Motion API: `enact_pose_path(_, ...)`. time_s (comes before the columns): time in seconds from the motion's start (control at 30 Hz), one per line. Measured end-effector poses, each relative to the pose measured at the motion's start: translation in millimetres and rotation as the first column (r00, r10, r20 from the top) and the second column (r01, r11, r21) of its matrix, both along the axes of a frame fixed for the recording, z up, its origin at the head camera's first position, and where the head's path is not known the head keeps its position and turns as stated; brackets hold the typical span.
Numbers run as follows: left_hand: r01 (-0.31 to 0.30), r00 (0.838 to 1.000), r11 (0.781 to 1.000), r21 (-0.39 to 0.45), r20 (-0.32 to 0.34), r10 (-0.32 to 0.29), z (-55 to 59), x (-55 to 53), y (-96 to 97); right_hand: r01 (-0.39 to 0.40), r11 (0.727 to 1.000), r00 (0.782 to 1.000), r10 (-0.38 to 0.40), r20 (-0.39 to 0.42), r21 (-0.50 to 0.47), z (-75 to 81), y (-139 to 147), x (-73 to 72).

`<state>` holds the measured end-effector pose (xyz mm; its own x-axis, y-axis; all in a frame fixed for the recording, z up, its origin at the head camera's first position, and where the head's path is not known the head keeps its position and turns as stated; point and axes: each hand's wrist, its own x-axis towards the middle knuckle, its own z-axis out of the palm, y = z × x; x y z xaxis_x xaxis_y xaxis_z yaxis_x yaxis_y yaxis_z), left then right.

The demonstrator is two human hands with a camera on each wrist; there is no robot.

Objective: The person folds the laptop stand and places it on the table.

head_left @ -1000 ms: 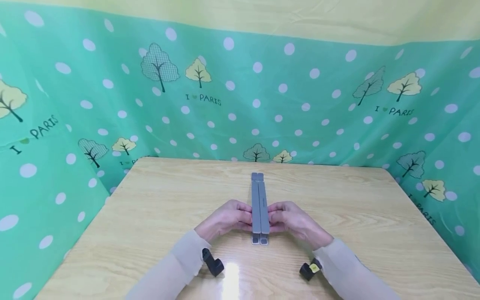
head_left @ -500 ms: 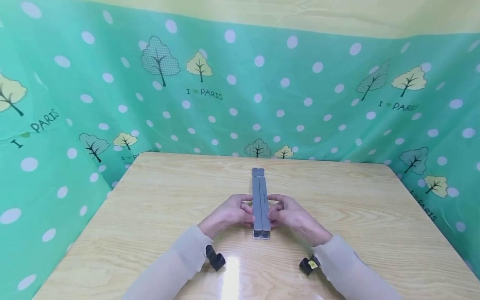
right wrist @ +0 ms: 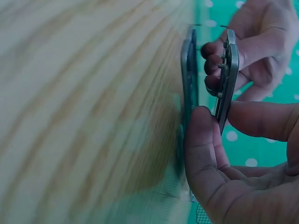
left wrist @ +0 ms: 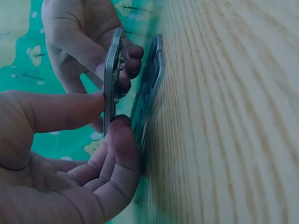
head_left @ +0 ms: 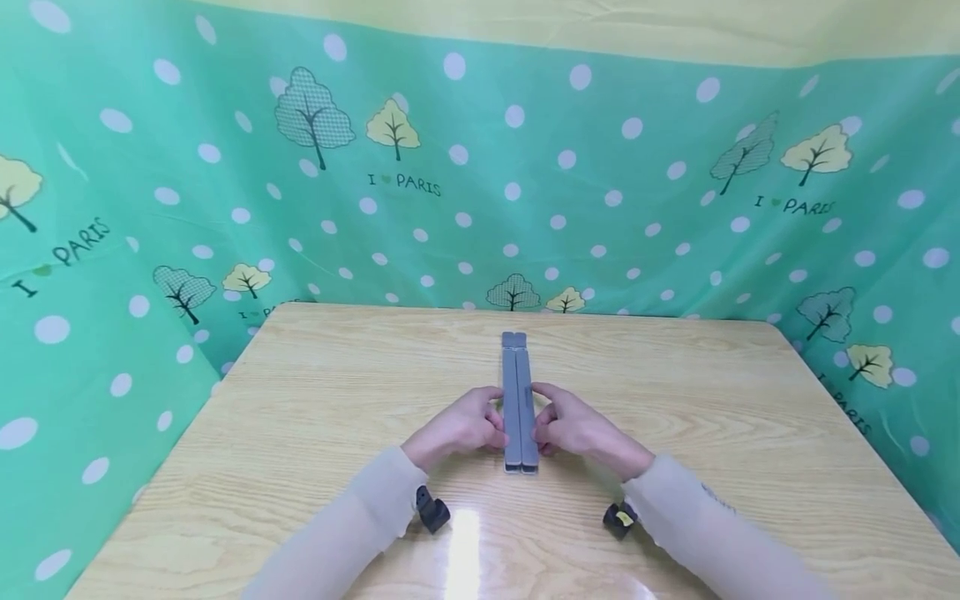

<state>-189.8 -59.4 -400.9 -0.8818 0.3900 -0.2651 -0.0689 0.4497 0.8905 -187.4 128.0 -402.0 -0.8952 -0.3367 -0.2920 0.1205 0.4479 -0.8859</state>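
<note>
A grey folding laptop stand (head_left: 519,408), folded into long narrow bars side by side, lies lengthwise at the middle of the table. In the wrist views its upper layer (left wrist: 110,77) stands a little apart from the lower layer (left wrist: 152,79), which rests on the wood. My left hand (head_left: 463,421) pinches the upper layer's left edge, thumb on top and curled fingers beneath. On the opposite edge, my right hand (head_left: 579,423) does the same, its thumb (right wrist: 261,119) on the upper face. Both index fingers reach forward along the sides in the head view.
The wooden table (head_left: 360,367) extends around the stand on all sides. A green curtain (head_left: 420,233) with dots and trees hangs behind it and at both sides. Black wrist cameras sit below each sleeve, the left camera (head_left: 432,510) and the right camera (head_left: 619,519).
At the near end, the gap between the stand's upper and lower layers has narrowed. Both hands' index fingers have spread forward along its sides. The head view has shifted slightly.
</note>
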Motion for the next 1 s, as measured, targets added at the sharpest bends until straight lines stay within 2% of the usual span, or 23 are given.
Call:
enact_pose_path(0.17, 0.027, 0.998, 0.994, -0.104, -0.054, -0.033, 2.5, 0.6, 2.6, -0.036, 0.999, 0.999, 0.037, -0.002, 0.028, 0.5, -2.3, -1.0)
enact_pose_path(0.4, 0.04, 0.997, 0.975, -0.219, -0.057, -0.054, 4.1, 2.5, 2.2, -0.071, 0.99, 0.996, 0.076, -0.039, 0.125, -0.1, -6.3, -2.3)
enact_pose_path(0.57, 0.078, 0.991, 0.955, -0.285, -0.078, -0.105, 5.3, 2.8, 0.7, -0.089, 0.959, 0.99, 0.115, -0.08, 0.268, 0.2, -8.0, -2.6)
enact_pose_path(0.7, 0.096, 0.985, 0.94, -0.327, -0.108, -0.138, 4.3, 2.8, 1.3, -0.097, 0.931, 0.988, 0.133, -0.079, 0.352, 2.5, -8.6, -2.2)
enact_pose_path(0.87, 0.107, 0.979, 0.933, -0.344, -0.127, -0.159, 3.0, 1.9, 4.1, -0.103, 0.913, 0.986, 0.146, -0.081, 0.396, 5.0, -8.2, -1.4)
enact_pose_path(1.0, 0.106, 0.977, 0.925, -0.365, -0.137, -0.165, 1.9, 0.9, 5.2, -0.1, 0.91, 0.986, 0.144, -0.079, 0.403, 6.0, -7.6, -0.8)
